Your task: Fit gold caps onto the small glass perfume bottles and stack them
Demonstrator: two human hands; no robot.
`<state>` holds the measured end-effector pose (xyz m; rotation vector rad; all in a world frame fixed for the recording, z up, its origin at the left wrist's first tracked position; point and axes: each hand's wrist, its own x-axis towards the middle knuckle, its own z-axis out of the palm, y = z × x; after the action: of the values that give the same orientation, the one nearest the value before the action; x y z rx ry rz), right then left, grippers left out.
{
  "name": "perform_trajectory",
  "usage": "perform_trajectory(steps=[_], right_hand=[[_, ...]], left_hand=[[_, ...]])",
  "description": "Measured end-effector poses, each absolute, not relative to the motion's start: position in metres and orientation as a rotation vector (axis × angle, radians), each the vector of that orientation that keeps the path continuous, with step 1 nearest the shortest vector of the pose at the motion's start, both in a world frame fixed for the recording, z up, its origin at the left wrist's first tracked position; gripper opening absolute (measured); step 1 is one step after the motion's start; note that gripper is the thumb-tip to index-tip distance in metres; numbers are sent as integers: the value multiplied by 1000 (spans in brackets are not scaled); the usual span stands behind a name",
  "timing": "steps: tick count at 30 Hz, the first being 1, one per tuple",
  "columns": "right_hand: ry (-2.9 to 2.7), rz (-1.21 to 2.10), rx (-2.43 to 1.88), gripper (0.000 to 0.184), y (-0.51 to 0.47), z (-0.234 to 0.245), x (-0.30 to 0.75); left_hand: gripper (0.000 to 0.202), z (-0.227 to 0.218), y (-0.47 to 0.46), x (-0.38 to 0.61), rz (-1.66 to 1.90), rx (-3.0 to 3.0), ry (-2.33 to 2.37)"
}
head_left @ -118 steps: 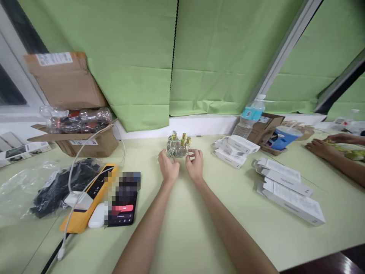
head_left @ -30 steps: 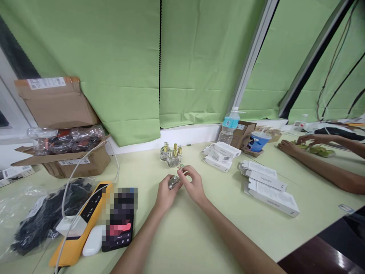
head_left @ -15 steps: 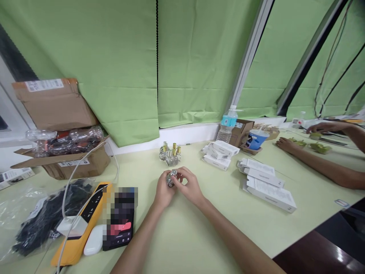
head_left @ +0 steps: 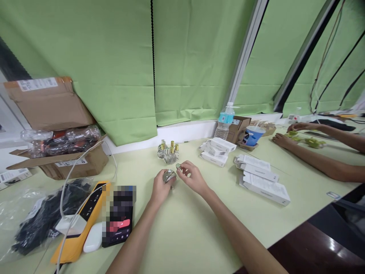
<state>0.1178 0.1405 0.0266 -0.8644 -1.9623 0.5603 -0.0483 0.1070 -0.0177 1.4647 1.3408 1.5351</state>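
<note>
My left hand (head_left: pixel 161 186) is closed around a small rounded glass bottle (head_left: pixel 169 176), which looks like a perfume bottle with its silvery top bare. Just to its right, my right hand (head_left: pixel 194 178) pinches a small silvery cap (head_left: pixel 178 166) between thumb and fingertips, apart from the bottle. Beyond both hands stands a cluster of several small glass bottles (head_left: pixel 170 156), some with gold tops. The fingers of my left hand partly hide the bottle's lower side.
On the left are an open cardboard box (head_left: pixel 76 166), a yellow power strip (head_left: pixel 68 247), a phone (head_left: pixel 118 228) and a white case (head_left: pixel 93 238). White cartons (head_left: pixel 265 187), a water bottle (head_left: pixel 222 129) and a blue cup (head_left: pixel 253 136) lie right. A co-worker's arms (head_left: pixel 319 161) rest at far right.
The cap has come off the bottle: my right hand has moved away from it, rightward and slightly up, with the cap. The co-worker's far hand has shifted left. The view has moved slightly.
</note>
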Motion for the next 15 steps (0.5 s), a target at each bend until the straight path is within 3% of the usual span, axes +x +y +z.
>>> perform_trajectory(steps=[11,15], right_hand=[[-2148,1114,-766,29,133,20,115],[-2239,1106,-778,27,138,16,123]], left_hand=[[31,-27,115,-63,1679,1366,1596],[30,-26,115,-62,1674,1357,1610]])
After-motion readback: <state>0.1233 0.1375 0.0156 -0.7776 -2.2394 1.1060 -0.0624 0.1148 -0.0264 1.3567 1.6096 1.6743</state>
